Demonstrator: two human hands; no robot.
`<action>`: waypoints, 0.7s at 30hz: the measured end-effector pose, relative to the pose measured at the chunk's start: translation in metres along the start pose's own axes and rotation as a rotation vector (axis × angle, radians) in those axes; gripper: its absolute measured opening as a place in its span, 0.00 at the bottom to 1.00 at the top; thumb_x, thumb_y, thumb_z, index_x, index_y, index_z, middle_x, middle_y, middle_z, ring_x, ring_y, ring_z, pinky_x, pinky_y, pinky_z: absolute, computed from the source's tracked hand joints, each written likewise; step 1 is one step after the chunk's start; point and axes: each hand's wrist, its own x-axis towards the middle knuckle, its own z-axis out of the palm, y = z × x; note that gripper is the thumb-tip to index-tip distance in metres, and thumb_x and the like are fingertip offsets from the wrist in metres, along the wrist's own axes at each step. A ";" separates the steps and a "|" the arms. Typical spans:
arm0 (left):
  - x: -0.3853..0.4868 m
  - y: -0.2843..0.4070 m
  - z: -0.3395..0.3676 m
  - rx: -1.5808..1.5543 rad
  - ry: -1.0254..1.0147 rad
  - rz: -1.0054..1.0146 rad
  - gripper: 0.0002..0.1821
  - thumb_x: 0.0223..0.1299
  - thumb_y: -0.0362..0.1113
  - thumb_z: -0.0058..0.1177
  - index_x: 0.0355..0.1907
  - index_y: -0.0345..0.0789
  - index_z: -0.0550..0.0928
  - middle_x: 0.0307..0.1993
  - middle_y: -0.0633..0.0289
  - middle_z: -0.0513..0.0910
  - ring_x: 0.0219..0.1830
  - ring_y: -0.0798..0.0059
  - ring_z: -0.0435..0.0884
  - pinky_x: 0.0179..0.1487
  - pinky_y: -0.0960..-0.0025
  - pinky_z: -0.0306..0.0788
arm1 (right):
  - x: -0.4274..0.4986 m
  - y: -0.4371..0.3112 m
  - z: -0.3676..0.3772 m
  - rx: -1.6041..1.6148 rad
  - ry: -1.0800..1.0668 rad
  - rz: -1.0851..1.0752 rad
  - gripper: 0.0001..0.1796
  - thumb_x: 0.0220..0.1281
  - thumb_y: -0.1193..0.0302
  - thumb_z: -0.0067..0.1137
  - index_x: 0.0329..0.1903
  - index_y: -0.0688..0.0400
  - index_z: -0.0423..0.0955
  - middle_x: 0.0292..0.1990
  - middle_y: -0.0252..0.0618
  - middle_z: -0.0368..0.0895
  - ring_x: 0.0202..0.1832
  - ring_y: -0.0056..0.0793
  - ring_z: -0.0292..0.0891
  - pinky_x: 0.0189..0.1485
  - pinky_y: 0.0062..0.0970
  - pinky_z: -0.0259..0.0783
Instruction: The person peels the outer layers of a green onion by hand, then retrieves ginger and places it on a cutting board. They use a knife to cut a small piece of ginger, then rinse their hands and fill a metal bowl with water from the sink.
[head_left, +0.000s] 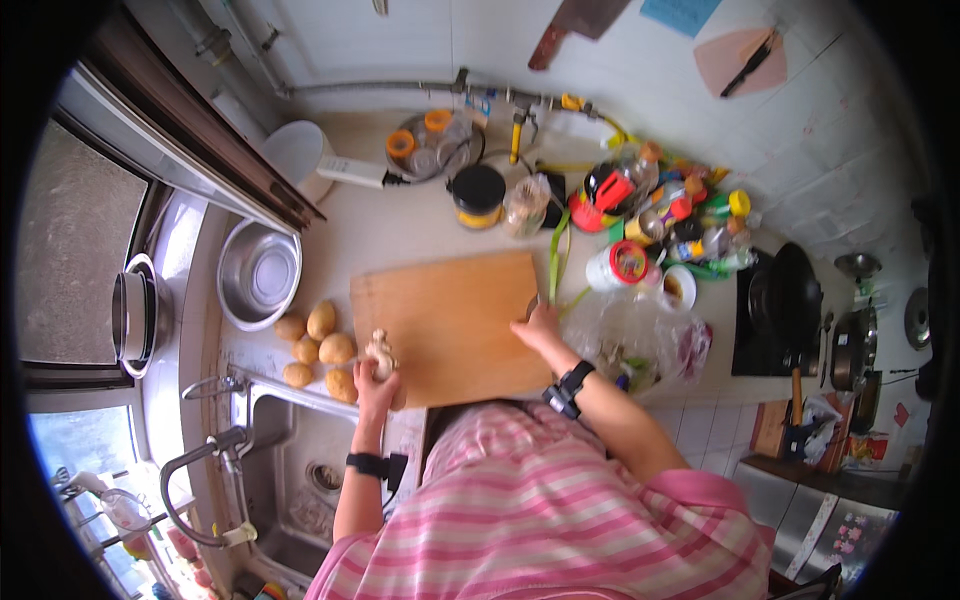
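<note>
My left hand (375, 388) is closed around a knobbly piece of ginger root (381, 355) at the left edge of a wooden cutting board (457, 330). Several potatoes (321, 320) lie just left of the board. At the board's right edge, my right hand (538, 330) rests with its fingers at the rim, touching a small dark thing too hidden to name. Right of that hand lies a clear plastic bag (634, 337) with green and pale vegetable pieces in it.
A steel basin (260, 275) stands behind the potatoes, with the steel sink (300, 465) at lower left. Behind the board are a black-lidded jar (478, 196), a red-lidded tub (616, 265) and several bottles. A black wok (793, 296) sits on the stove at right.
</note>
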 end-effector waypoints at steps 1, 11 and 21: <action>0.001 -0.001 0.001 0.045 0.010 0.000 0.23 0.42 0.36 0.64 0.44 0.32 0.76 0.48 0.51 0.71 0.50 0.53 0.73 0.55 0.58 0.70 | 0.001 -0.002 0.002 -0.052 -0.013 0.011 0.47 0.45 0.55 0.66 0.57 0.81 0.59 0.54 0.70 0.67 0.58 0.60 0.63 0.64 0.46 0.60; -0.012 0.046 0.001 0.177 0.187 0.240 0.25 0.39 0.33 0.62 0.45 0.31 0.74 0.50 0.44 0.69 0.52 0.47 0.71 0.56 0.53 0.69 | 0.055 -0.044 -0.140 0.412 -0.147 -0.082 0.13 0.58 0.62 0.63 0.30 0.60 0.79 0.23 0.40 0.83 0.24 0.28 0.80 0.27 0.27 0.73; 0.008 0.110 0.061 0.346 -0.253 0.500 0.29 0.36 0.33 0.62 0.48 0.32 0.74 0.45 0.46 0.69 0.49 0.46 0.70 0.54 0.53 0.70 | 0.309 -0.232 -0.288 0.313 0.941 -0.108 0.34 0.47 0.48 0.70 0.39 0.69 0.74 0.45 0.54 0.77 0.56 0.50 0.69 0.57 0.47 0.66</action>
